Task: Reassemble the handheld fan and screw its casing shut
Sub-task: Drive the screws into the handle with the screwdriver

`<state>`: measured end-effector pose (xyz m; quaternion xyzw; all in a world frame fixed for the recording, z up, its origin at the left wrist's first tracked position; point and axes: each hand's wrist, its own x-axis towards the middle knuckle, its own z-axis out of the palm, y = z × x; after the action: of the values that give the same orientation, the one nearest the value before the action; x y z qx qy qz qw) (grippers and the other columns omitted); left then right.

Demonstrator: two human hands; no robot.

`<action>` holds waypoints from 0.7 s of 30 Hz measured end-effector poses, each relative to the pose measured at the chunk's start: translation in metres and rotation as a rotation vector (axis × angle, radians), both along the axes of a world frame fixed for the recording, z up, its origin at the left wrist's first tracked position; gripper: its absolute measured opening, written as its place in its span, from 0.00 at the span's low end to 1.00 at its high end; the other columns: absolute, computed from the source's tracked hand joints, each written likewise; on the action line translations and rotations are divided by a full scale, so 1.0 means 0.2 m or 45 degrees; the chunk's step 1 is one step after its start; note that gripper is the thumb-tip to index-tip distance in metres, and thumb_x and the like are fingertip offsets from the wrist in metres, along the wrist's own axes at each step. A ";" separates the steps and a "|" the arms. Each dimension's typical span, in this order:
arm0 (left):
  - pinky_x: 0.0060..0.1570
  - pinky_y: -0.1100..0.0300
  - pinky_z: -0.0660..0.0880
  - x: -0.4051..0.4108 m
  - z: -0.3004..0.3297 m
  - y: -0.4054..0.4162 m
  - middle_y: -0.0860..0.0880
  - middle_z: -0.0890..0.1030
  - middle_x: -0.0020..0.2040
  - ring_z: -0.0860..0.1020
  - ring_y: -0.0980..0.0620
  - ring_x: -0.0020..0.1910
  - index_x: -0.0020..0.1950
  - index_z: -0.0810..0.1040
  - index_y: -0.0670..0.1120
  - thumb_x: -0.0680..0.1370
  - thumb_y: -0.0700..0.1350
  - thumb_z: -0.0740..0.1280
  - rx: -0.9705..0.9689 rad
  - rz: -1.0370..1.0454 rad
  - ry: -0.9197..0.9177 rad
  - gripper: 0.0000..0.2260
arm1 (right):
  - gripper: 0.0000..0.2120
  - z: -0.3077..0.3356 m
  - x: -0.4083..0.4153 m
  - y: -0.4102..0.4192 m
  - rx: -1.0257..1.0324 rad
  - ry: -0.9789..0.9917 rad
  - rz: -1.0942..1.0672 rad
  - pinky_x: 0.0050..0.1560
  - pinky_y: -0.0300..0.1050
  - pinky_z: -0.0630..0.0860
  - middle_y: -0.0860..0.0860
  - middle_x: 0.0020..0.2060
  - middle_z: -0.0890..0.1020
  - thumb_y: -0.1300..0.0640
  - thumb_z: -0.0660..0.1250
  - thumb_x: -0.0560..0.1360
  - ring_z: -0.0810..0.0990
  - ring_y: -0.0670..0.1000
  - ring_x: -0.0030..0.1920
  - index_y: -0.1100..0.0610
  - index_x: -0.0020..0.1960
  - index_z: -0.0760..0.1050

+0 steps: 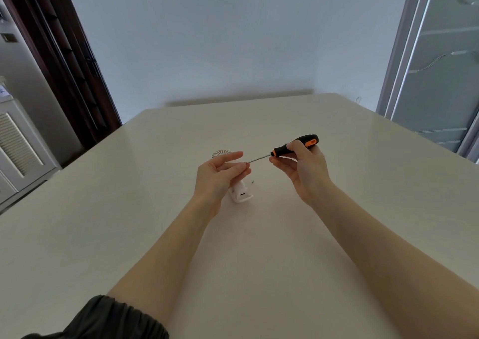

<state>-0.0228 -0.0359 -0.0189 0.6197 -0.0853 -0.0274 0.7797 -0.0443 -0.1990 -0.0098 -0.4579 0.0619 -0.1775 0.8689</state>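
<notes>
Above table (pixel 129 209): right hand (pixel 305 170) grips screwdriver (pixel 295 146), tip at left hand (pixel 220 172) fingertips, seemingly pinching screw, too small to confirm. Fan (pixel 239 193) lies below. Risk: screw slips off tip, rolls away.

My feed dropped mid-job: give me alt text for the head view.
The right hand grips a black-and-orange screwdriver, its tip meeting the left hand's fingertips, which seem to pinch something tiny. Below them, the white fan and a loose screw lie on the cream table.
</notes>
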 end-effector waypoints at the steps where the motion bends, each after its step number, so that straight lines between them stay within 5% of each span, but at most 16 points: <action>1: 0.48 0.64 0.80 0.00 0.00 0.00 0.44 0.84 0.39 0.84 0.51 0.40 0.54 0.80 0.40 0.73 0.31 0.69 0.012 0.005 -0.020 0.11 | 0.04 0.00 0.00 0.00 -0.016 -0.021 0.001 0.38 0.43 0.82 0.59 0.38 0.77 0.67 0.61 0.76 0.82 0.55 0.36 0.61 0.49 0.67; 15: 0.50 0.63 0.78 -0.01 0.00 0.02 0.45 0.85 0.40 0.84 0.49 0.45 0.50 0.83 0.47 0.74 0.34 0.70 0.276 0.078 -0.303 0.10 | 0.05 -0.01 -0.02 0.02 0.094 -0.007 0.035 0.39 0.43 0.82 0.59 0.38 0.78 0.64 0.67 0.76 0.81 0.56 0.39 0.61 0.48 0.70; 21: 0.41 0.77 0.70 -0.01 0.00 0.01 0.56 0.85 0.36 0.81 0.64 0.40 0.48 0.83 0.52 0.73 0.38 0.71 0.588 0.137 -0.457 0.10 | 0.04 0.01 -0.01 0.03 0.029 0.011 0.030 0.38 0.42 0.81 0.61 0.40 0.80 0.62 0.64 0.77 0.83 0.55 0.34 0.60 0.49 0.68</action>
<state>-0.0257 -0.0339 -0.0195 0.7793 -0.1801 0.1053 0.5908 -0.0471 -0.1935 -0.0079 -0.4495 0.0623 -0.1643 0.8758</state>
